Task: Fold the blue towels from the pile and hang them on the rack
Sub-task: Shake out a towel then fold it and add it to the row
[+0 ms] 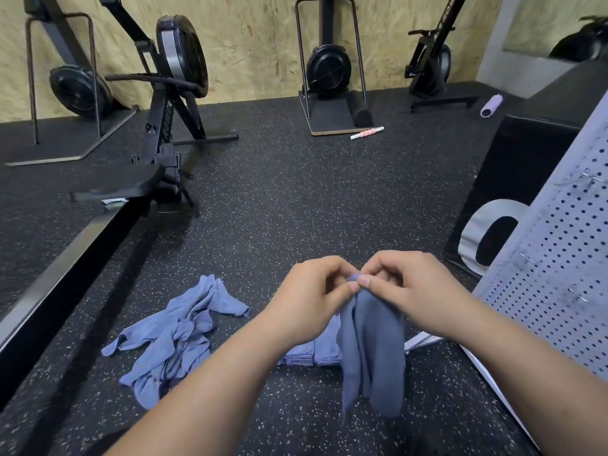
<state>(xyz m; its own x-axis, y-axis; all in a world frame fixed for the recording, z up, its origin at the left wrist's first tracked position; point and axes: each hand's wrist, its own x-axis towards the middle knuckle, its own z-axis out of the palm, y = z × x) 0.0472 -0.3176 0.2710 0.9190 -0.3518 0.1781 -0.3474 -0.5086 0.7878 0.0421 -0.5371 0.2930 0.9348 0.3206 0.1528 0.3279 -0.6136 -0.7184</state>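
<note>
A blue towel hangs in front of me, bunched in loose folds. My left hand and my right hand meet at its top edge, and both pinch that edge between thumb and fingers. A crumpled pile of blue towels lies on the floor to the left. Behind the hanging towel a stack of folded blue towels sits on the floor, partly hidden. The grey perforated rack with metal hooks stands at the right edge.
A rowing machine rail runs along the left, its seat near the middle left. More rowers stand against the far plywood wall. A black box sits beside the rack. A pink roller stick and a purple foam roller lie on the speckled floor.
</note>
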